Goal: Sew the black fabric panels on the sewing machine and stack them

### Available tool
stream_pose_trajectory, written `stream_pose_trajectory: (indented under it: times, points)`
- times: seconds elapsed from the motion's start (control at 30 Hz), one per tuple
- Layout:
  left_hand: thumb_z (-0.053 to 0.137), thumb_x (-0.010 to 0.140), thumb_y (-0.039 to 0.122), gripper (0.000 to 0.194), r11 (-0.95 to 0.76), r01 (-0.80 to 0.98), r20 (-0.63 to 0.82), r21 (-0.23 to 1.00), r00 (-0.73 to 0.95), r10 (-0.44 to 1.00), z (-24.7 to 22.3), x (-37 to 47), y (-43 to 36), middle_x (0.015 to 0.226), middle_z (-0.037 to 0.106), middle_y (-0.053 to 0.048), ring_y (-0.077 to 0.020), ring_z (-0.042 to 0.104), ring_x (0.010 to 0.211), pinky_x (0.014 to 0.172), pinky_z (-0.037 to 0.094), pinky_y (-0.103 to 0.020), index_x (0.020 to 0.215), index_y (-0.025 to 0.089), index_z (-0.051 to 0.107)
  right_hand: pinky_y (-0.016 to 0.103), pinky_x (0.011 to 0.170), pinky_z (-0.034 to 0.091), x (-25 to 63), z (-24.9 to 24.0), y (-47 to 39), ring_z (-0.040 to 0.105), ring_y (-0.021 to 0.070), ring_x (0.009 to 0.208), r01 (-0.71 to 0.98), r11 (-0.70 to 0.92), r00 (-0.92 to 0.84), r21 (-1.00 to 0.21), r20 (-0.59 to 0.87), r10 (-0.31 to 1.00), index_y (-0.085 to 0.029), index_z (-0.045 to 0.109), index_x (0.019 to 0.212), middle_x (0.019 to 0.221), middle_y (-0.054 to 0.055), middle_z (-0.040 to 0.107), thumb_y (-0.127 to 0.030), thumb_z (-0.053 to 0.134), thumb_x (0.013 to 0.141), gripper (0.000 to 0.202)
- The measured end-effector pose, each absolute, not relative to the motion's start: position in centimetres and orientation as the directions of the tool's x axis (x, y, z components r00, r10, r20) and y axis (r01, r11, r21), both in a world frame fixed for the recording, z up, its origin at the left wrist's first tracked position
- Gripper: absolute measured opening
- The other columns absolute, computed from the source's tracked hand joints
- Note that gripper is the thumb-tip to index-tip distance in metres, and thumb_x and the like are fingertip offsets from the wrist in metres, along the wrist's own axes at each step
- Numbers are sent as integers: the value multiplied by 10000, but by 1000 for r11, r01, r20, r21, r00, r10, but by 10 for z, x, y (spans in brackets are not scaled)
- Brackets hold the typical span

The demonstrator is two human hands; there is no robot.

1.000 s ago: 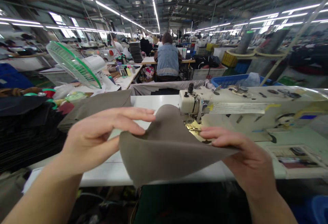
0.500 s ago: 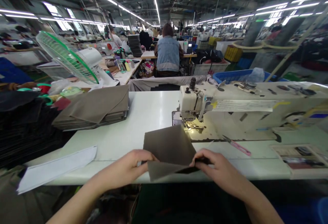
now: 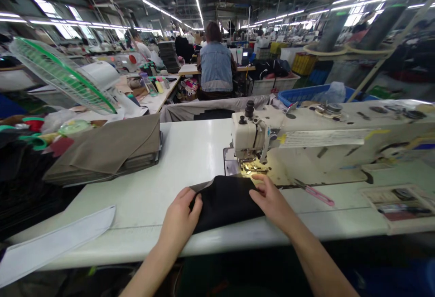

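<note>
A piece of fabric (image 3: 227,202) lies folded near the front of the sewing table, its black side up and a grey-brown strip showing along the far left edge. My left hand (image 3: 181,213) pinches its left side between thumb and fingers. At the right edge my right hand (image 3: 272,199) has its thumb on the black cloth and its fingers curled beside it, close to the needle area. Just beyond stands the sewing machine (image 3: 253,136), its lamp lighting the presser foot (image 3: 254,169). Part of the fabric's far edge reaches the machine's metal plate.
Pink-handled snips (image 3: 316,193) lie right of my right hand, before a parts tray (image 3: 401,206). A stack of grey-brown fabric pieces (image 3: 105,150) and a white strip (image 3: 57,242) are at left. A fan (image 3: 68,75) stands behind. A person (image 3: 215,64) sits ahead.
The fabric has turned from its grey-brown face to its black face and lies flatter on the table. Both hands have moved up and onto its sides. The view has shifted slightly right.
</note>
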State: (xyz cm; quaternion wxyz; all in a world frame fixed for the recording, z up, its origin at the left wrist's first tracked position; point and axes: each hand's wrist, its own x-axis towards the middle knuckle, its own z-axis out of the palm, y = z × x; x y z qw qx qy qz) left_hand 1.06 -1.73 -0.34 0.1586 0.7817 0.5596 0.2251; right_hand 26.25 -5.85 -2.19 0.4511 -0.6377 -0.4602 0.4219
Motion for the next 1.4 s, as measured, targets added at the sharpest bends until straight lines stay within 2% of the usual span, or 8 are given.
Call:
stream_pose_trajectory:
  times: [0.13,0.27,0.4,0.53,0.7,0.97,1.2,1.4]
  points:
    - [369,912,383,313,-257,815,165,520,200,966,5,8,-24,664,556,-20,-205,583,692,672,427,-310,650,238,458,322,700,500,259,-14,-61,647,186,739,277,-67,243,-958,2,970,-227,602,973,784,0,665,-331,542,804,208]
    - [390,921,415,315,-148,920,31,362,147,989,13,6,-21,709,602,-38,-227,605,718,664,397,-320,672,235,460,338,769,515,251,-15,-57,663,191,806,372,-23,136,-928,30,990,-221,694,996,907,36,723,-292,502,837,259]
    - [444,949,454,259,-98,970,-115,221,126,985,13,10,-18,910,690,-70,-260,658,814,677,392,-319,911,221,552,361,825,518,246,-25,-60,674,211,864,472,-6,151,-881,74,986,-201,726,1012,974,60,745,-252,516,853,268]
    - [388,1003,406,235,-62,985,-154,163,87,984,11,13,-18,824,678,-45,-246,666,781,648,370,-299,893,231,501,349,859,518,246,-27,-65,682,212,902,506,34,160,-862,133,978,-224,745,970,956,49,744,-285,578,892,194]
    - [408,999,378,231,-52,987,-159,154,77,984,10,12,-20,799,651,-34,-229,649,759,639,368,-290,825,235,458,318,825,524,246,-27,-68,683,197,879,556,76,168,-828,201,965,-225,758,958,917,48,698,-247,576,909,190]
    - [395,985,436,268,-99,976,-125,192,124,984,9,12,-23,864,666,-53,-245,654,799,681,405,-311,853,230,506,293,719,518,256,-26,-56,644,161,716,540,19,154,-842,120,981,-224,765,997,858,25,718,-244,625,887,179]
    - [363,949,478,350,-93,949,-63,300,117,991,2,7,-22,841,666,-59,-257,646,830,733,428,-332,791,232,556,278,702,491,260,-23,-66,639,164,743,598,57,133,-799,169,977,-224,764,940,809,16,683,-200,579,885,195]
    - [370,941,451,331,-92,950,-60,299,115,992,2,7,-19,831,677,-64,-256,645,804,722,436,-338,816,225,577,274,698,487,259,-25,-64,632,158,741,623,40,118,-781,144,983,-224,764,953,814,14,684,-187,579,879,202]
